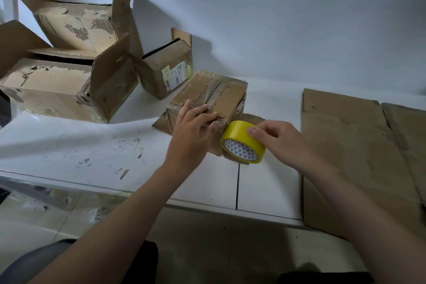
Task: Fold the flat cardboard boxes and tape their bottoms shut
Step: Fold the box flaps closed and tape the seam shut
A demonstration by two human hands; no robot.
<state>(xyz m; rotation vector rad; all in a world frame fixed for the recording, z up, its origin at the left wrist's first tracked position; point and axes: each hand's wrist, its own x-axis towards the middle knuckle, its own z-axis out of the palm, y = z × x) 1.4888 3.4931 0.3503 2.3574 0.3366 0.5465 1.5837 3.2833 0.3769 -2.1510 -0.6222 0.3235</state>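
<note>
Only the head view to go on, so here's what I see standing next to the table (pixel 265 187).

The small box (pixel 230 97) sits bottom-up near the middle of the tabletop, tilted, with its flaps closed. The left hand (pixel 193 131) lies on the near end with fingers laid out fairly flat, pressing the flaps down. At 3 o'clock from that hand, the right hand (pixel 279 143) grips the yellow tape roll (pixel 243 143), thumb on the outer face, with the roll touching the box's near corner. I can't make out a loose tape end.

Handling-wise, my guess is the box is light and a bit floppy. The cardboard is scuffed, with its top layer torn away along the seam, so tape may stick badly there. I'd keep the flat palm on the flaps and hold the roll by its rim.

The flat cardboard (pixel 345 157) waits at 3 o'clock, and the folded boxes (pixel 57 85) sit at 10 o'clock.
</note>
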